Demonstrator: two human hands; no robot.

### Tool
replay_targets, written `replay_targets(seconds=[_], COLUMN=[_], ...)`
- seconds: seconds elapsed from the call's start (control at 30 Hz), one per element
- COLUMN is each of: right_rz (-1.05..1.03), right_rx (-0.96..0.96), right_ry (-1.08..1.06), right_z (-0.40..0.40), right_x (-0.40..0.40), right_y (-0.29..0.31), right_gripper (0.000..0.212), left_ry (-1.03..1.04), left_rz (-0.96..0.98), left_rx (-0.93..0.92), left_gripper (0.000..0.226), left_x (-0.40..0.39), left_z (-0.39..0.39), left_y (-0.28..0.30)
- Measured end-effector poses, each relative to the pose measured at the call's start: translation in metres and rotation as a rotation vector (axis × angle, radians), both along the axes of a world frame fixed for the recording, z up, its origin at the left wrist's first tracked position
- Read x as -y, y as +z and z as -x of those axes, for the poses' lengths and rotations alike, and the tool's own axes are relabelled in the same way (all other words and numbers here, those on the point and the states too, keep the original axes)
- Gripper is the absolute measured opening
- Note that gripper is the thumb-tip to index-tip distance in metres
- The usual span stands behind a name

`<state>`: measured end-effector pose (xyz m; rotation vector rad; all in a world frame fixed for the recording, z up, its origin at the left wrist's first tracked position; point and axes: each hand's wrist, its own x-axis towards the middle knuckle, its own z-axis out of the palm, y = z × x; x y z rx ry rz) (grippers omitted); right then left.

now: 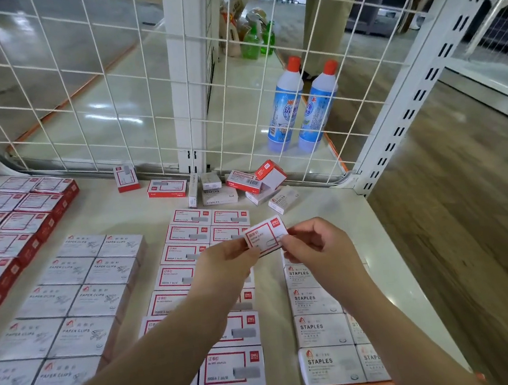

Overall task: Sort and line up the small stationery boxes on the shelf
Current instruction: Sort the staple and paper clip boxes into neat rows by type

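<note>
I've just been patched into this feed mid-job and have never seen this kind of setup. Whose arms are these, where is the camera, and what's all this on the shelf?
There is no machine here: these are a person's two bare arms, seen from one wide-angle camera worn on their head, looking forward and down.

The left hand and right hand together pinch one small red-and-white box, held in the air above the shelf.

On the shelf, boxes lie in sorted blocks: red boxes at far left, grey paper clip boxes next, red-framed white boxes in the middle, and white staples boxes on the right. A loose pile of unsorted boxes lies at the back, against the wire mesh panel.

Behind the mesh stand two blue bottles with red caps.
</note>
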<state>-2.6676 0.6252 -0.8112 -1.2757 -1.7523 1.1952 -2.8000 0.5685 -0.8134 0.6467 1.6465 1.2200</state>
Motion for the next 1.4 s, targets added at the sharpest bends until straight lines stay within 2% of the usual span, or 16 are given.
replay_targets(seconds=[0.13, 0.27, 0.33, 0.6, 0.87, 1.1, 1.27, 1.4], right_rz=[0.015, -0.008, -0.041, -0.198, -0.233, -0.23, -0.179, -0.174], right_rx=[0.036, 0.124, 0.181, 0.228, 0.266, 0.241, 0.204, 0.22], right_ry=[0.061, 0.18, 0.222, 0.209, 0.207, 0.2, 0.174, 0.18], right_z=[-0.004, -0.007, -0.007, -0.001, 0.003, 0.007, 0.023, 0.045], right_x=[0.0, -0.004, -0.005, 0.001, 0.009, 0.016, 0.021, 0.028], right_y=[-0.004, -0.008, -0.008, -0.003, 0.001, 0.005, 0.01, 0.016], right_gripper=[0.012, 0.04, 0.046, 0.04, 0.041, 0.042, 0.037, 0.039], left_ry=[0.025, -0.009, -0.041, -0.217, -0.245, -0.25, -0.276, -0.339], left_rz=[-0.008, -0.003, 0.002, -0.066, -0.09, -0.093, -0.058, 0.013], left_rx=[-0.025, -0.075, -0.106, -0.304, -0.41, -0.429, -0.633, -0.892], left_gripper=[0.025, 0.015, 0.014, 0.03, 0.031, 0.029, 0.035, 0.036], left_x=[0.002, 0.002, 0.004, 0.011, 0.014, 0.019, 0.027, 0.042], left_z=[0.005, 0.012, 0.016, 0.024, 0.028, 0.038, 0.058, 0.096], left_y=[0.001, 0.0, -0.001, 0.002, 0.001, 0.003, 0.013, 0.028])
